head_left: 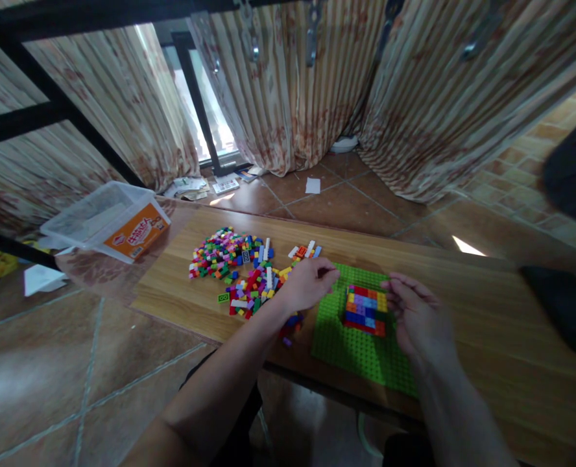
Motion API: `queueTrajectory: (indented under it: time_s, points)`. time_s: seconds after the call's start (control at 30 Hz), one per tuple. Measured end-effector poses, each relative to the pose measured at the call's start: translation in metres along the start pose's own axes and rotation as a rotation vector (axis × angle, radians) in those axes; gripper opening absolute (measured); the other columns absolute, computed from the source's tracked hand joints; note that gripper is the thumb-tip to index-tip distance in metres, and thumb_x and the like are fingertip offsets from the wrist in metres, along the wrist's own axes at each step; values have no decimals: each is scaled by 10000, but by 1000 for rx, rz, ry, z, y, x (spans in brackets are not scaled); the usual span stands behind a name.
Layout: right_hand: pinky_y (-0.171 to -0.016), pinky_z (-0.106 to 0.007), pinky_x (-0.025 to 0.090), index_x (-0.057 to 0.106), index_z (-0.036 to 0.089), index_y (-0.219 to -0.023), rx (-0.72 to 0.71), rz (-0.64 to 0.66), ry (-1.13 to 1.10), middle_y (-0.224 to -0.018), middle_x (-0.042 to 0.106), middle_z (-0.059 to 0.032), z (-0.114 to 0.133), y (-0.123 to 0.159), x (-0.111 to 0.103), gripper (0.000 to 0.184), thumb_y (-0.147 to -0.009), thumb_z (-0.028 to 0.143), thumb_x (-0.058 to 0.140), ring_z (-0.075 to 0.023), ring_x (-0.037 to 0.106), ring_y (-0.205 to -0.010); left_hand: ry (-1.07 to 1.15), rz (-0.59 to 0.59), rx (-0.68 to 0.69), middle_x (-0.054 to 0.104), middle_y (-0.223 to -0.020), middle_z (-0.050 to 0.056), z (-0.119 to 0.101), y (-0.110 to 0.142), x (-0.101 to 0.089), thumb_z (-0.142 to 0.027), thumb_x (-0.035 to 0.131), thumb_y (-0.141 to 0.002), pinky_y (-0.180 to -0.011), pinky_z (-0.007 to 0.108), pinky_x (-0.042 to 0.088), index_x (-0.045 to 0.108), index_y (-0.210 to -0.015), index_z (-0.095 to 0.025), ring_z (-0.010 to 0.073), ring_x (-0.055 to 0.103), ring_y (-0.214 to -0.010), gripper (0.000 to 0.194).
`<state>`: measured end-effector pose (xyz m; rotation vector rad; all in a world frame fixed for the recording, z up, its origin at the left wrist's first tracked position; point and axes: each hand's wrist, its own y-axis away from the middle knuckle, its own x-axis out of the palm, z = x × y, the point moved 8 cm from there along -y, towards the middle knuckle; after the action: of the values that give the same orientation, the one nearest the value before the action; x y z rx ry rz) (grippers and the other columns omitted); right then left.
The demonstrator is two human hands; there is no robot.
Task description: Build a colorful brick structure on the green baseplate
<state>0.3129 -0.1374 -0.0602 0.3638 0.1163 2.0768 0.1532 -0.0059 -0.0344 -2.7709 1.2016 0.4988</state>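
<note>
A green studded baseplate point(329, 337) lies on the wooden table, bearing a low block of toy bricks point(366, 310) in red, orange, yellow, purple and blue rows. My left hand point(310, 283) hovers between the loose bricks and the plate's left part, its fingers curled in toward the thumb. Whatever those fingertips hold, if anything, is too small to see. At the right side of the brick block is my right hand point(417, 311), fingers bent and drawn together near the block's upper right corner. Its grip is hidden, and contact with the block cannot be made out.
Loose bricks point(224, 253) in many colours are heaped on the table point(171, 285) to the left, with several more behind my left hand. A clear plastic box point(98, 217) with an orange label stands at the far left. A dark flat object point(560, 308) lies at the right.
</note>
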Motion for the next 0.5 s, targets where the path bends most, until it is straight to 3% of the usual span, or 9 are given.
queueTrajectory:
  time_s: [0.33,0.5]
  points:
    - [-502,-126,453,745,197,-764,3,-20,-30,-667,697,12,2,-1,-3,231,-553,253,820,-51,579,-572,-128,-88,112,655,-694,-4,4,-6,-45,-169,575,-821,-606,190,420,675,-767,-126,105,572,-653,121]
    - [-486,-103,454,743,195,-768,15,-6,-38,-663,695,19,0,-3,-6,292,-509,271,857,-48,589,-575,-231,84,176,688,-749,16,3,1,-57,-119,610,-772,-637,203,439,702,-818,-112,110,595,-675,103]
